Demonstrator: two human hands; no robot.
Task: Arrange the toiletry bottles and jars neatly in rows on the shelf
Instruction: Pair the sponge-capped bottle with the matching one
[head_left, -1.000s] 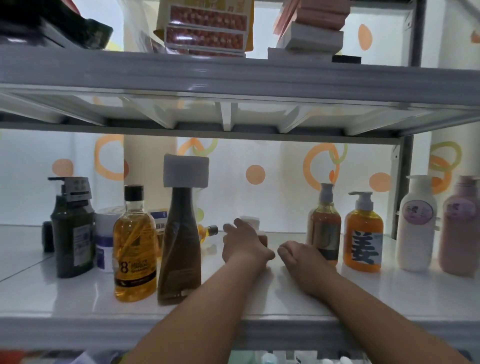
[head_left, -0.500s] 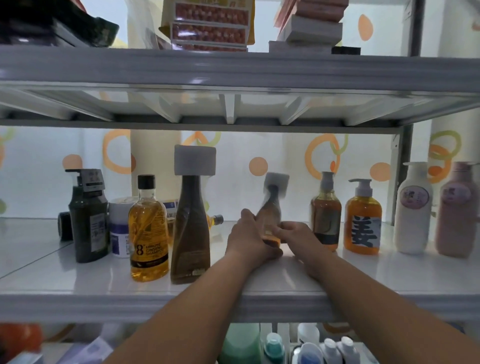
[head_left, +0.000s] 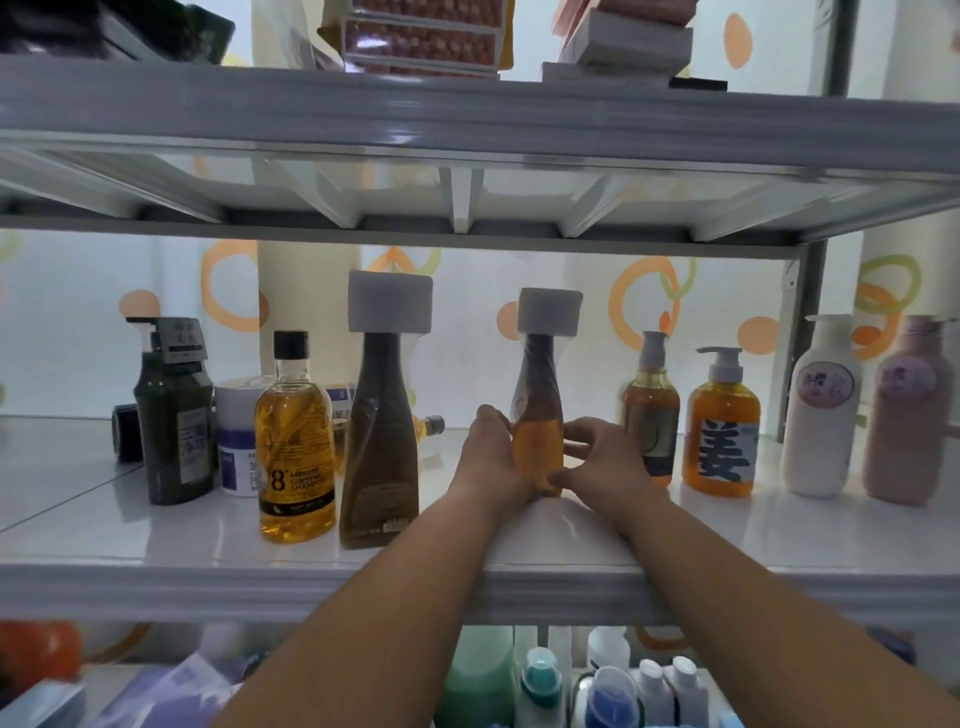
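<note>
Glossy white shelf (head_left: 779, 525), circle-print backdrop (head_left: 467, 343): left hand (head_left: 491, 457), right hand (head_left: 602, 462) clasp amber bottle (head_left: 540, 410); 9 o'clock label (head_left: 296, 480) reads "8 MINUTE GINSENG SHAMPOO".

bare shelf (head_left: 582, 525) gap between tall brown bottle (head_left: 379, 441) and pump bottle (head_left: 652, 410)

The head camera faces the middle shelf (head_left: 156, 571) at close range, just above its surface.

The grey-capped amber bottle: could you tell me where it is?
Head view: the amber bottle stands centred on the shelf, held by left hand and right hand, between the brown bottle and a pump bottle.
</note>
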